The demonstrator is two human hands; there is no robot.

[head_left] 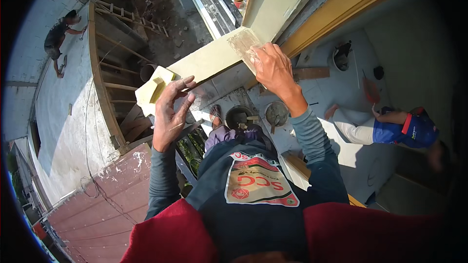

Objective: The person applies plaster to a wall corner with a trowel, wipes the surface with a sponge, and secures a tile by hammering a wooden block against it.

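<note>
My right hand (274,70) grips a flat, plaster-smeared float (245,44). Its blade lies on the cream-coloured ledge (209,61), close to where the ledge meets an upright cream column (280,0). Over the ledge's left end is my left hand (170,112), dusty with plaster, its fingers bent but apart and nothing seen in them. Beside those fingertips, the ledge end has a pale yellow, notched block-like part (158,85); whether the fingertips touch it I cannot tell.
Below me stand a dark bucket (239,116) and a mortar bucket (277,113). A person in a blue shirt (407,126) is at the right; another (58,39) works on the far-left wall. Past the ledge is a drop with timber beams (119,85) and a ladder (131,17).
</note>
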